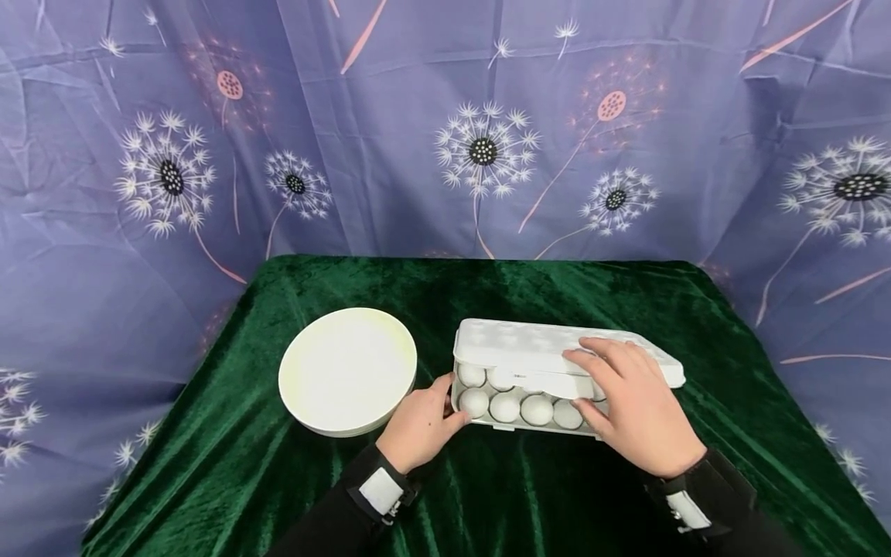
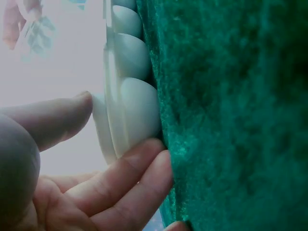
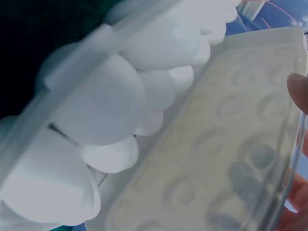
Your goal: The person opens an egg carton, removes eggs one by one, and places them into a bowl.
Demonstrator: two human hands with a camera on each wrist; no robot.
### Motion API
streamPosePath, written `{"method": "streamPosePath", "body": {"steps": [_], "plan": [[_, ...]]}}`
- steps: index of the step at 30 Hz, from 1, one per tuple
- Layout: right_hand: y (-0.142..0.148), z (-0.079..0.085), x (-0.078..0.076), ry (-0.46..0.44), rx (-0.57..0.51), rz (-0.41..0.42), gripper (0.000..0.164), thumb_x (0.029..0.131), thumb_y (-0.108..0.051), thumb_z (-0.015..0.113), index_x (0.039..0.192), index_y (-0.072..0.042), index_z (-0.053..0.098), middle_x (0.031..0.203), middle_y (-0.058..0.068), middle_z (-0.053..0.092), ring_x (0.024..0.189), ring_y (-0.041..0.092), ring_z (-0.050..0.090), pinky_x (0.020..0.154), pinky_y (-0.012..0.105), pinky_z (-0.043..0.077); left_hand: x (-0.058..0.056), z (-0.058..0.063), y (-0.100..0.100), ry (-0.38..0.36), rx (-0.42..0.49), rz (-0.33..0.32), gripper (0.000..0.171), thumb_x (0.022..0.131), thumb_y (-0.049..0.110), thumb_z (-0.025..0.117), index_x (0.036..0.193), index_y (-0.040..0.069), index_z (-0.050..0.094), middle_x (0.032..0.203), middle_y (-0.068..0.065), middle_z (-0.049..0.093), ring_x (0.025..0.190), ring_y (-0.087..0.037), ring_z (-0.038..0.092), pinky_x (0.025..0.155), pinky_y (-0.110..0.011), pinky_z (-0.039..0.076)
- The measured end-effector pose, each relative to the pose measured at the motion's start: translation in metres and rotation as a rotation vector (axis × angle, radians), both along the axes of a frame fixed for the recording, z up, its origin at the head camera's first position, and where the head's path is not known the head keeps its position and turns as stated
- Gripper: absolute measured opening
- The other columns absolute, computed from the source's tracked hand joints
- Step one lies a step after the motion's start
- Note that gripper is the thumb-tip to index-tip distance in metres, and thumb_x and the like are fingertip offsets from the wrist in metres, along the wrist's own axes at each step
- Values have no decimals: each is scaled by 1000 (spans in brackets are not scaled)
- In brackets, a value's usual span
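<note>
A white plastic egg box (image 1: 504, 426) stands on the cloth right of centre, its lid (image 1: 518, 341) tilted part way up from the front. White eggs (image 1: 505, 408) show in rows beneath it. My left hand (image 1: 419, 424) grips the box's left end, and in the left wrist view its thumb (image 2: 62, 118) lies at the rim with the fingers under the rounded cups. At the lid's front edge, toward the right, my right hand (image 1: 636, 406) pinches the lid. The right wrist view shows the lid's dimpled inside (image 3: 211, 142) and a fingertip (image 3: 299, 91) at its edge.
A round white plate (image 1: 348, 371), seemingly stacked on another, lies left of the egg box, close to my left hand. Dark green velvet cloth (image 1: 543, 495) covers the table. Behind hangs a purple curtain (image 1: 390, 186) printed with dandelions.
</note>
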State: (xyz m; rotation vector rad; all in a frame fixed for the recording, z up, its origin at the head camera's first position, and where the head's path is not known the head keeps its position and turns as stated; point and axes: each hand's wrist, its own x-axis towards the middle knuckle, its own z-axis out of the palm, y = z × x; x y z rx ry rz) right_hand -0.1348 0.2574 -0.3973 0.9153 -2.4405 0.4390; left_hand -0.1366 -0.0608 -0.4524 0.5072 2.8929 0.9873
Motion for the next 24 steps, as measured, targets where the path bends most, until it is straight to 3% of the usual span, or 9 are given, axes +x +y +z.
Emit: {"method": "streamPosePath", "body": {"steps": [8, 13, 17, 24], "plan": [[4, 19, -33, 19, -12, 21, 62, 103, -59, 41, 137, -11, 60, 135, 19, 55, 120, 42, 50, 104, 62, 30, -1, 1, -2, -55, 34, -3, 67, 92, 28, 74, 148, 3, 46, 82, 15, 67, 75, -3, 60, 70, -30, 48], [6, 35, -63, 19, 6, 62, 46, 97, -34, 63, 139, -14, 61, 133, 16, 57, 118, 40, 52, 103, 61, 32, -1, 1, -2, -70, 31, -6, 69, 92, 28, 74, 149, 1, 45, 76, 19, 63, 71, 0, 58, 70, -29, 47], [7, 45, -83, 0, 37, 35, 53, 88, -15, 75, 140, -16, 61, 131, 13, 59, 116, 38, 54, 99, 60, 34, -1, 0, -2, -74, 18, 1, 69, 93, 29, 74, 149, 0, 45, 77, 18, 64, 72, 0, 59, 69, -29, 47], [6, 53, -114, -43, 104, -34, 48, 97, -17, 67, 144, -20, 57, 132, 10, 60, 117, 38, 55, 96, 59, 35, -3, -1, -1, -56, -13, 15, 69, 92, 31, 75, 147, 2, 46, 75, 18, 63, 71, -2, 59, 67, -29, 47]]}}
